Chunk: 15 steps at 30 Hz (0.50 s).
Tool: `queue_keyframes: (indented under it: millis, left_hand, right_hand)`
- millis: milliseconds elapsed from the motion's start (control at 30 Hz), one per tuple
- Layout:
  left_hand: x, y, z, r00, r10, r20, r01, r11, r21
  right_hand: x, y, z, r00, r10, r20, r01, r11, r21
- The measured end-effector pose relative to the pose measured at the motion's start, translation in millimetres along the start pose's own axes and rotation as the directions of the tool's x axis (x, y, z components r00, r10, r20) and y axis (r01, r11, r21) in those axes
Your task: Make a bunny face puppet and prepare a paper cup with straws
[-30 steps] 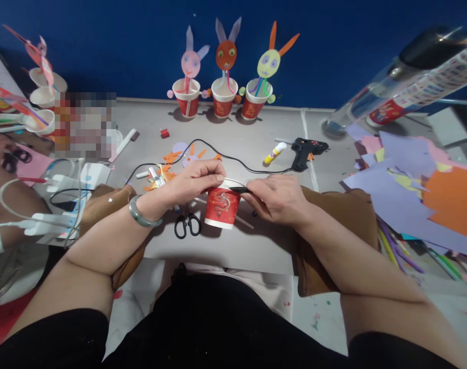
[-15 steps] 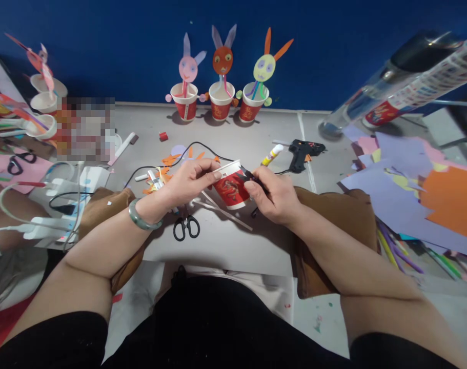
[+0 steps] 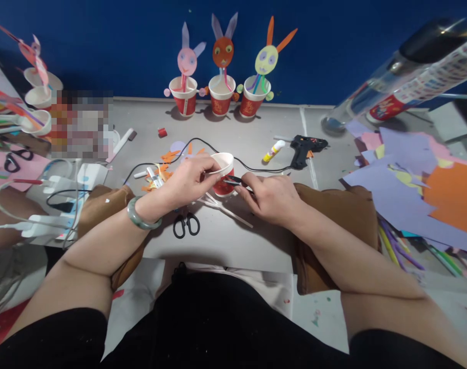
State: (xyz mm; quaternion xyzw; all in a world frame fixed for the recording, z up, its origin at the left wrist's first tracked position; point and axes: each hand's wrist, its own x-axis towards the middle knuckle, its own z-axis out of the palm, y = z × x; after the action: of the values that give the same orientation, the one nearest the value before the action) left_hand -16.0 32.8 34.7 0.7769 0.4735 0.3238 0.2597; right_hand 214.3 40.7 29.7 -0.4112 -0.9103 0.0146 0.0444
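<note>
A red paper cup [image 3: 224,189] with a white rim is held in my left hand [image 3: 197,177], its fingers closed on the near left side. My right hand [image 3: 269,197] is closed around small black scissors [image 3: 234,180], whose handles are mostly hidden by the fingers. The scissors point left, with their tips against or just in front of the cup's red side; I cannot tell if they pierce it. Below the cup, white strips [image 3: 233,215] lie on the table. A second pair of black-handled scissors [image 3: 186,225] rests nearer my body.
Three cups with paper rabbit heads [image 3: 221,97] stand along the blue wall. A black glue gun [image 3: 308,148] and a glue stick [image 3: 273,151] lie beyond my right hand. Coloured paper [image 3: 394,189] is at right, a power strip [image 3: 77,200] at left. A black cord crosses the table.
The cup has turned more upright, its opening now facing me. The scissors have moved from the cup's rim down to its side, pointing left. My right hand has rolled over, knuckles up.
</note>
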Motion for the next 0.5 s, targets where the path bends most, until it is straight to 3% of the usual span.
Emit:
queue_keyframes:
  millis: [267,500]
  left_hand:
    - [-3,-2,-1,0.985,0.156,0.073,-0.164,0.978,0.130]
    - [-7,-6,2,0.953,0.287,0.092,-0.299,0.938,0.174]
  right_hand:
    - [-5,-7,-4,0.998,0.036,0.055,-0.032,0.997,-0.069]
    - [-10,-10,-23,0.986,0.032,0.162,-0.019,0.996,-0.086]
